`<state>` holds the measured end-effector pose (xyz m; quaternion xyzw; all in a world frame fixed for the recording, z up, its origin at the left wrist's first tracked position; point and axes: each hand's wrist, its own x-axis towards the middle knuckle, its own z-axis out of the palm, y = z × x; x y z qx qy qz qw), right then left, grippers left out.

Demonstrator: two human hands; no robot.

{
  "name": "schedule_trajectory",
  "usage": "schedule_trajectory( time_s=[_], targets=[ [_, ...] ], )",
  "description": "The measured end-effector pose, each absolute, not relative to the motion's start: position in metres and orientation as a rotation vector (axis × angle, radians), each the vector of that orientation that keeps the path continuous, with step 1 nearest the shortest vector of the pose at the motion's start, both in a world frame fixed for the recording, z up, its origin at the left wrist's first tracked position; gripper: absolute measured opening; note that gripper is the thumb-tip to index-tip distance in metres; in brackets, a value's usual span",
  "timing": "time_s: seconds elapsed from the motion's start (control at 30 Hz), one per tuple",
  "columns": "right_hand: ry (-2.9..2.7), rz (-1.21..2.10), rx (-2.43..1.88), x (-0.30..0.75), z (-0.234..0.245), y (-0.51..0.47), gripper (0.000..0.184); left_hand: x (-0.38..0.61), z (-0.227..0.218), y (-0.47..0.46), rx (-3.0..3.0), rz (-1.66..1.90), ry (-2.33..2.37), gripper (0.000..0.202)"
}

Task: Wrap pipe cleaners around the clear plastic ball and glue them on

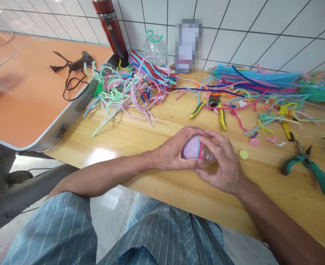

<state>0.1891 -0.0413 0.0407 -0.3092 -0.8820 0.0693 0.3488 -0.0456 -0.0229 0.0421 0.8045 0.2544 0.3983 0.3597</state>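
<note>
Between my two hands, low over the wooden table, is a small clear jar [192,148] lying on its side. Lilac pipe cleaner is wound around its left part, followed by one blue and one pink band; the right part is bare and see-through. My left hand [176,149] is closed around the lilac end, thumb along the near side. Curled over the bare end, my right hand [223,162] grips it with thumb and fingers, partly hiding it. A yellow-green disc [243,154] lies just right of my right hand.
Tangled pipe cleaners [132,88] and a blue bundle [256,75] lie at the back. Yellow-handled pliers [220,114] and green-handled pliers [307,162] rest on the table [151,191]. Another clear jar [155,49], a flask [110,31] and a phone [188,46] stand by the wall.
</note>
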Motion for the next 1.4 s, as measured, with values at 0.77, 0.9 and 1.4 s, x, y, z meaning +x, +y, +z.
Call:
schedule_trajectory(
  time_s=[0.77,0.9,1.4],
  targets=[
    [-2.282,0.198,-0.799,0.188,0.04,-0.041,0.085,-0.041,0.039,-0.023,2.059,1.105,0.664,0.075],
    [-2.328,0.286,-0.845,0.19,0.039,-0.042,0.094,-0.042,0.042,-0.026,2.026,1.048,0.751,0.071],
    [-1.366,-0.074,-1.986,0.368,0.076,-0.044,0.041,-0.044,0.041,-0.027,2.012,1.014,0.945,0.07]
  ],
)
